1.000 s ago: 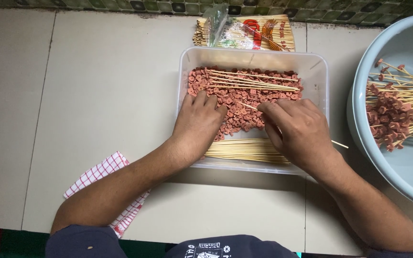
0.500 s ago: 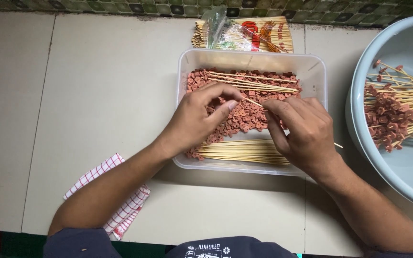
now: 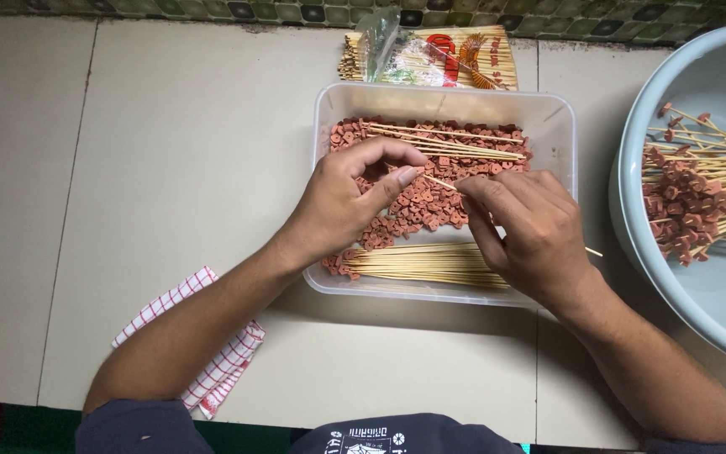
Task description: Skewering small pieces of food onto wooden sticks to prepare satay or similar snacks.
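2 hands (image 3: 342, 206), 1 tub (image 3: 556, 118), 1 basin (image 3: 707, 294), 1 cloth (image 3: 212, 353)

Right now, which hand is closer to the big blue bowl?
Right. The right hand is over the tub's right side, beside the blue bowl; the left hand is over its left side, farther away.

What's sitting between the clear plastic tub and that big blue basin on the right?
Between the plastic tub and the blue basin, the head view shows only bare table, crossed by the skewer's end.

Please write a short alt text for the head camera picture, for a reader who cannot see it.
Seen from above, a left hand pinches a small reddish piece at the tip of a thin wooden skewer held by the right hand, over a clear plastic container of reddish pieces and bare skewers. A pale blue basin at right holds loaded skewers; a red-checked cloth lies at lower left.
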